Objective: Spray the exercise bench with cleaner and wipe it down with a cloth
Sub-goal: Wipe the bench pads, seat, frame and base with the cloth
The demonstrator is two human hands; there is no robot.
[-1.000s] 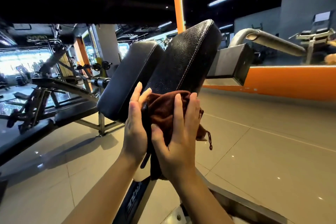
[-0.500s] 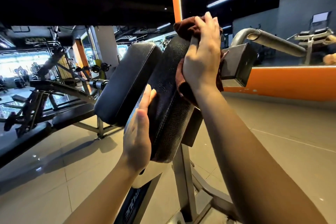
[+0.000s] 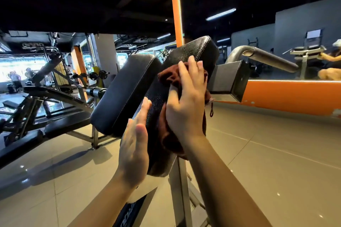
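Observation:
Two black padded cushions stand tilted on a metal frame. My right hand presses a brown cloth flat against the middle of the right pad, fingers straight and spread. My left hand lies flat with straight fingers against the lower left side of that same pad. The left pad stands just beside it, untouched. No spray bottle shows in the head view.
A grey steel post carries the pads. A square bracket and a curved metal handle stick out to the right. More benches and weight racks fill the left. An orange wall band runs along the right above tiled floor.
My right hand has slid the cloth down from the top edge of the right pad to its middle. My left hand stays pressed on the pad's lower side.

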